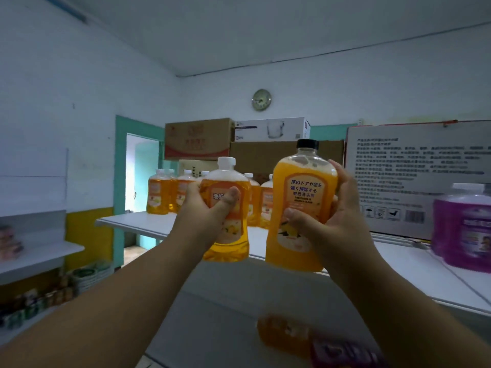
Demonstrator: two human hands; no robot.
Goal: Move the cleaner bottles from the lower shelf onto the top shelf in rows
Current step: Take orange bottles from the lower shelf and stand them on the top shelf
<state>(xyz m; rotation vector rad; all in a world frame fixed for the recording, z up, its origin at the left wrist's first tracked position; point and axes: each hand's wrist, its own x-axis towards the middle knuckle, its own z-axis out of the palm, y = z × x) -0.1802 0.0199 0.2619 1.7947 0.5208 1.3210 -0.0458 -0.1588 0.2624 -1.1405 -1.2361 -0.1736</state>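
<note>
I have two orange cleaner bottles in the air at once, both upright and raised in front of the top shelf [148, 221]: the white-capped bottle [225, 208] sits in my left hand [204, 208], whose fingers and thumb wrap its label, and the black-capped bottle [300, 205] is clasped by my right hand [332, 216], fingers curled behind it and the thumb pressing the front low down. Neither base looks to be resting on the shelf yet; both seem to hang just at its near edge. Behind them, well back on the same shelf, a cluster of orange bottles [170, 192] with white caps already stands in what reads as rows, so I judge a good part of the job done. Below my forearms, blurred, another orange bottle [281, 333] lies beside something purple [342, 351] on the lower level, so I reckon at least that much remains to bring up after this pair is set down. To the right on the top shelf stand purple bottles [462, 227] in front of a large printed carton [419, 176], and brown boxes [199, 139] are stacked at the back under a wall clock [261, 99]
</note>
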